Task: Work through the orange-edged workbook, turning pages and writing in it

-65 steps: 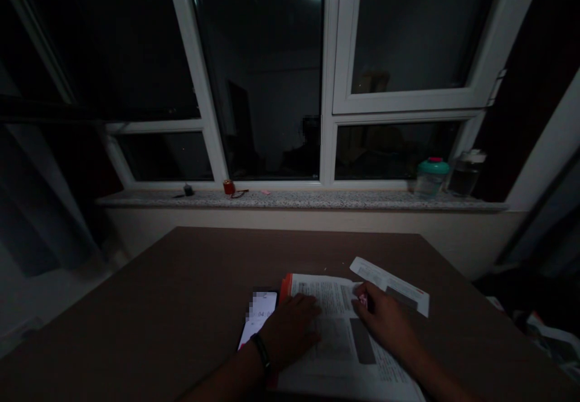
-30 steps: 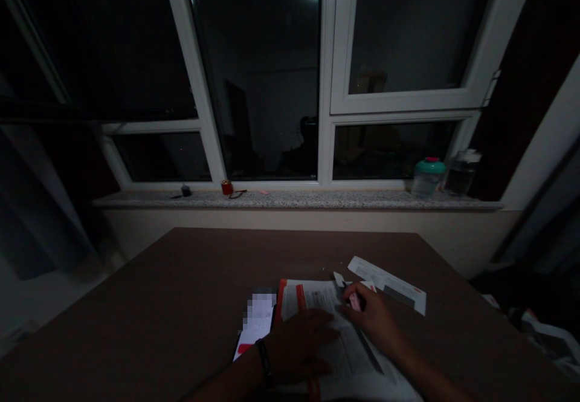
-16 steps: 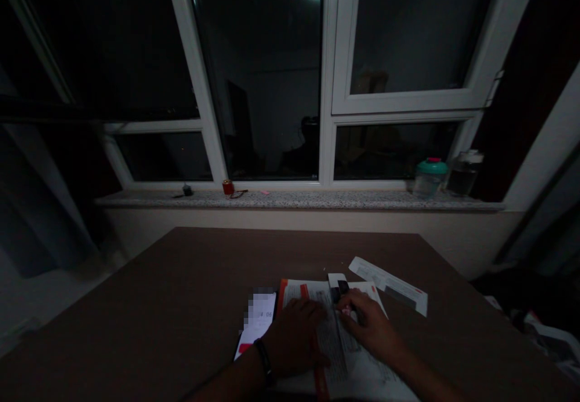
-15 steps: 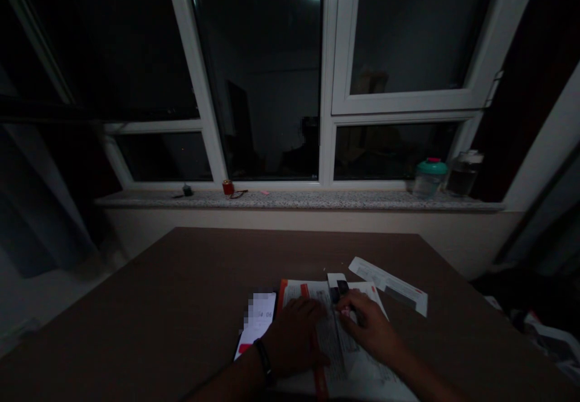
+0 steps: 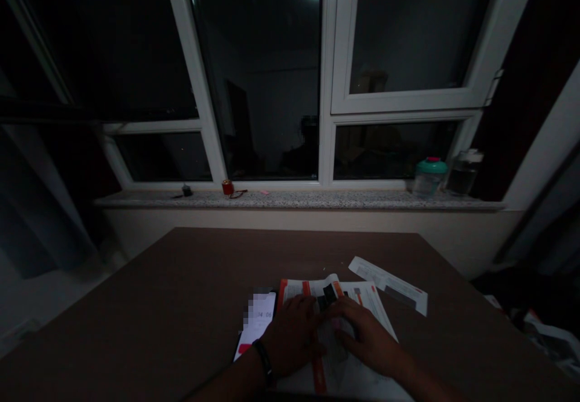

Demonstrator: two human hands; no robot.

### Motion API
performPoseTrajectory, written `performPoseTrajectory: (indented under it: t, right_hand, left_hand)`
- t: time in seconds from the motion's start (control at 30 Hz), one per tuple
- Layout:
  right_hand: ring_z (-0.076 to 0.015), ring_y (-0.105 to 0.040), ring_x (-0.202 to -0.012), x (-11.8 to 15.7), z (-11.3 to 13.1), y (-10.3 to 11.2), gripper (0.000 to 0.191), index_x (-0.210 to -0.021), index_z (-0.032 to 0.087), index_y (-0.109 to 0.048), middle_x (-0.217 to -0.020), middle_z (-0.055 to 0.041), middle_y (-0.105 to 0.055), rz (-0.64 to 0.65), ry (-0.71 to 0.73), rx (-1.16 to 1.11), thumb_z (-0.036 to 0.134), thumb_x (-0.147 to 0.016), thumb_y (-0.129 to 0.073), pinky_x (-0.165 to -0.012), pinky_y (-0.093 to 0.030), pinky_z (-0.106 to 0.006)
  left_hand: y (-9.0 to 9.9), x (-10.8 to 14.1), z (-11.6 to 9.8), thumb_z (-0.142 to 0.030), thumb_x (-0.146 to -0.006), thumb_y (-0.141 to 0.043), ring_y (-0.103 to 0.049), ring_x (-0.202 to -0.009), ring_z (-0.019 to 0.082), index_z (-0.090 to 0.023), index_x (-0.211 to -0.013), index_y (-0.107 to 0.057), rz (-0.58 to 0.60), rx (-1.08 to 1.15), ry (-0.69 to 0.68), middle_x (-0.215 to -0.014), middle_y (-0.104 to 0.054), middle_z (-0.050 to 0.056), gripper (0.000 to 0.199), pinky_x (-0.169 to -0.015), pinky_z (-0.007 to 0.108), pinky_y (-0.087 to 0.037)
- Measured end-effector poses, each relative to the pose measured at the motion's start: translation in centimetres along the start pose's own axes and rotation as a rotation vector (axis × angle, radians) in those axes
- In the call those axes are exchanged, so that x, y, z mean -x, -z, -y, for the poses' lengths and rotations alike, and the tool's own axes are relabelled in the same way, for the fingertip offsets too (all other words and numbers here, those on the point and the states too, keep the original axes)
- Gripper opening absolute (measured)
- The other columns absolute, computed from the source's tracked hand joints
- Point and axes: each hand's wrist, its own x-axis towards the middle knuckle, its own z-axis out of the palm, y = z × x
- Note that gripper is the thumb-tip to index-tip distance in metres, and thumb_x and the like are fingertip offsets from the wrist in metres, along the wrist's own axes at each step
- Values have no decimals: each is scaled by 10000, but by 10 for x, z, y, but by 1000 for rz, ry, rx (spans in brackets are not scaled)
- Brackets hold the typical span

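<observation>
A printed booklet (image 5: 378, 320) with orange strips lies open on the table in front of me. My left hand (image 5: 294, 332), with a dark band at the wrist, rests on its left part, fingers stretched out and lying down. One page (image 5: 334, 279) curls up near the booklet's middle, bent over toward the left. My right hand (image 5: 365, 332) has its curved fingers and thumb on this page, close to the left fingertips. The fingers cover much of the page, including its gripped edge. Beside the left hand lies a phone (image 5: 258, 320) with its screen lit.
A long white paper strip (image 5: 389, 285) lies right of the booklet on the brown table (image 5: 203, 281). Behind, the stone windowsill (image 5: 308, 199) carries a teal-lidded bottle (image 5: 430, 175), a clear jar (image 5: 463, 173), a small red container (image 5: 228, 187) and a small dark bottle (image 5: 186, 190).
My right hand has moved slightly left, and the page has gone from a narrow upright fold to a curl leaning left. More of the booklet's right side shows. My left hand has stayed put.
</observation>
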Motion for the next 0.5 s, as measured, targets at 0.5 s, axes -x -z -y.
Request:
performPoseTrajectory:
  t: [0.5]
  right_hand:
    - [-237,-576,-1017,3,-37,21,158,-1048,237,-598,-1035,-64,-624,-92,-16,135,261,-903,-540,-907,-453,-383]
  left_hand:
    - [-10,0,13,-343,-901,-623,-332,-1341,325,-263,-1422,-386,-16,44,-3,-1479,-389,75,577,-1094,501,-285]
